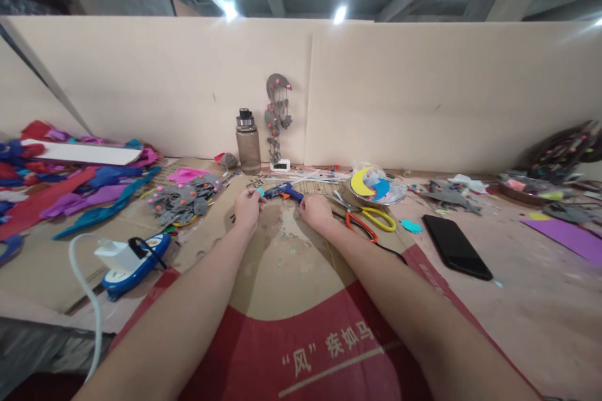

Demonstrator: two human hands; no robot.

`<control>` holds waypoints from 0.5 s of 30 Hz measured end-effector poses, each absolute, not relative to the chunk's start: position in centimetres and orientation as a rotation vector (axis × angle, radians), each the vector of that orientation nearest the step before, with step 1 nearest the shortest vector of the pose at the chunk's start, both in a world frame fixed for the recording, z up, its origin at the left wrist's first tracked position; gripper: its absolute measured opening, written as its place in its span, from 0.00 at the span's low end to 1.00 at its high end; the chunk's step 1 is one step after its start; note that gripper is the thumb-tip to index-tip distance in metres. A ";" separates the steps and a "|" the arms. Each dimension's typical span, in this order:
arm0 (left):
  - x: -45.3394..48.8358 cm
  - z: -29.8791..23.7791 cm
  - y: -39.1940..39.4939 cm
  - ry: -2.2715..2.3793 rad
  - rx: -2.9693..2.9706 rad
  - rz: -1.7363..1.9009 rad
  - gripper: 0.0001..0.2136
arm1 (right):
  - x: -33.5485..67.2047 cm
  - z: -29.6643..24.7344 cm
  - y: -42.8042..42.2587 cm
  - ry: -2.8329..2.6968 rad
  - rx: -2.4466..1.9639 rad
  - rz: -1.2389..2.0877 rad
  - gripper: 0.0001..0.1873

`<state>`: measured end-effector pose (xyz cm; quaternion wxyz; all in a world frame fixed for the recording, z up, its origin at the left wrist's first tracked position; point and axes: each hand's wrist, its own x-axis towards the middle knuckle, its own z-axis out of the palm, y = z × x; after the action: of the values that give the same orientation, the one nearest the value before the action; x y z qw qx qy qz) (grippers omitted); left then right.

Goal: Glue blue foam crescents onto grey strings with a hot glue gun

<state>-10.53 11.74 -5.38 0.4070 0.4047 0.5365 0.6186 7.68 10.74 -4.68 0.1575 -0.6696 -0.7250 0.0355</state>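
Observation:
My right hand [316, 210] is closed around the handle end of a blue glue gun [281, 190], which lies low over the cardboard with its nozzle toward the left. My left hand [248, 207] pinches a small teal piece [261, 191] close to that nozzle; its exact shape is too small to make out. Beneath both hands is a brown and red cardboard sheet [263, 288], dotted with tiny teal scraps. Right of my right hand lie scissors [362, 225] with orange and yellow handles.
A bottle [248, 144] and a grey moon-shaped hanging ornament [278, 113] are at the back. To the right are a phone [456, 245] and a bowl with yellow and blue moon shapes [364, 183]. A power strip [136, 266], grey felt pieces [185, 199] and coloured fabric lie left.

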 end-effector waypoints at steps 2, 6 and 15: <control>-10.6 -5.4 11.7 1.350 1.007 1.569 0.03 | 8.2 -4.7 10.8 -2.061 -1.907 0.133 0.14; -10.6 -5.4 11.8 1.340 0.990 1.566 0.03 | 10.1 -4.4 10.5 -2.154 -1.751 0.267 0.15; -10.5 -4.9 11.4 1.325 0.985 1.562 0.03 | 10.2 -4.3 10.0 -2.393 -1.539 0.232 0.07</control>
<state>-10.45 11.43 -4.92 0.4211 0.3931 0.5288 0.6233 10.22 9.97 -4.32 0.1428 -0.5336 -0.8297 0.0805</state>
